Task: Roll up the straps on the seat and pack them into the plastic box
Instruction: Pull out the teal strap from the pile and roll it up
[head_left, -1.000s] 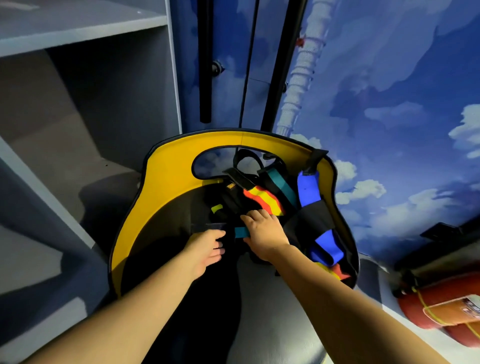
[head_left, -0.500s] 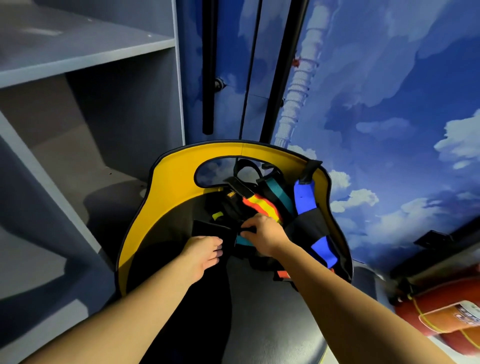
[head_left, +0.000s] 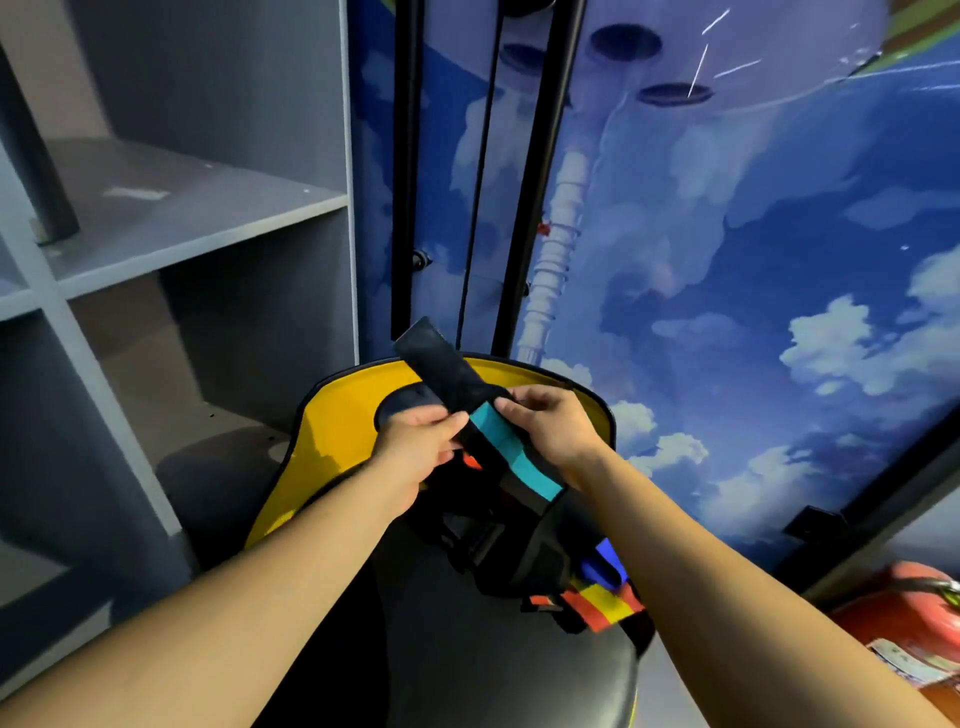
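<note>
A black and teal strap (head_left: 491, 431) is lifted above the seat (head_left: 332, 431), whose back is yellow with a black rim. My left hand (head_left: 421, 441) pinches the strap's left edge, and my right hand (head_left: 550, 421) holds its right edge. The strap's black end sticks up past the seat back. Below my hands, a heap of other straps (head_left: 597, 597) in black, blue, red and yellow lies on the dark seat cushion. No plastic box is in view.
Grey open shelving (head_left: 171, 228) stands at the left. A wall with a blue sky mural (head_left: 753, 270) rises behind the seat, with black vertical poles (head_left: 540, 182) in front of it. A red fire extinguisher (head_left: 904, 623) lies at the lower right.
Both hands rose from the pile on the seat, lifting the black and teal strap up in front of the seat back. The camera tilted upward.
</note>
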